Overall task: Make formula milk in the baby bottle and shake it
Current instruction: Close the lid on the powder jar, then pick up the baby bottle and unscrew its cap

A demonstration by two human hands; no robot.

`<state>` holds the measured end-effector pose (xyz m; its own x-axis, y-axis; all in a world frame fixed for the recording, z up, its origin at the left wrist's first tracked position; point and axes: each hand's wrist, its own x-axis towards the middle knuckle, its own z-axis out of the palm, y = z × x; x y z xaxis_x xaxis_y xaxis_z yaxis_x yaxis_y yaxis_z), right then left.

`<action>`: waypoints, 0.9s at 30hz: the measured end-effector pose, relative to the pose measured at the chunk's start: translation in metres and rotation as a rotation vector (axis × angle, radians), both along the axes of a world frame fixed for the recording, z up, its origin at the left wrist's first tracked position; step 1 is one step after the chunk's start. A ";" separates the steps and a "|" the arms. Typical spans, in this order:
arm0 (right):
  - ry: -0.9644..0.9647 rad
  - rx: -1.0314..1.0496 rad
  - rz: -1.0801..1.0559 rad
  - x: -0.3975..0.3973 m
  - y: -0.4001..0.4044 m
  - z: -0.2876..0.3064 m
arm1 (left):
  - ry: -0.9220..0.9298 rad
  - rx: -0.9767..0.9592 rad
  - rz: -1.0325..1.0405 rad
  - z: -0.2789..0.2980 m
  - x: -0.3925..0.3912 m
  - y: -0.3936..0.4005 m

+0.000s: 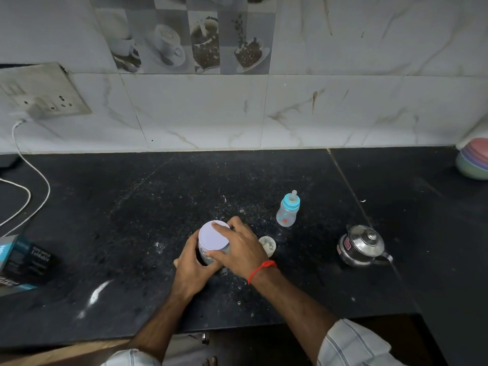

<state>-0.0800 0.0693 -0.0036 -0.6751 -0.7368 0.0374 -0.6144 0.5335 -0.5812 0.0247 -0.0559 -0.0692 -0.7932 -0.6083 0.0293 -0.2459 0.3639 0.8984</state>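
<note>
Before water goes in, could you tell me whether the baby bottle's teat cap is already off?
No, the baby bottle stands closed, blue collar and teat on.

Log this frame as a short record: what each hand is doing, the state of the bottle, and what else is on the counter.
left hand: wrapped around the side of the formula tin
right hand: over the tin's white lid, fingers on top
tin: upright on the black counter, lid on
baby bottle: upright, blue collar and teat on, standing apart behind and right of the tin
small white cap: just right of the right hand
steel kettle: lidded, further right
other: boxes at left edge, white cable, stacked bowls at right edge
</note>
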 end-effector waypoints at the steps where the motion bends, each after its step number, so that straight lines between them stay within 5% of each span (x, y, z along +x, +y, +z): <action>1: 0.028 -0.007 -0.012 0.003 0.001 -0.003 | -0.001 -0.004 0.002 0.000 0.000 0.000; 7: 0.129 -0.010 -0.106 0.007 0.016 -0.008 | -0.064 -0.016 0.027 0.007 -0.001 0.008; 15: -0.074 -0.387 -0.712 -0.076 0.074 0.000 | -0.114 -0.042 0.101 0.010 0.004 0.023; 22: -0.248 -0.187 -0.624 -0.132 0.079 -0.013 | 0.305 -0.454 0.229 0.031 -0.003 0.060; 27: -0.285 -0.327 -0.542 -0.132 0.085 -0.008 | 0.302 -0.528 0.025 0.066 -0.038 0.095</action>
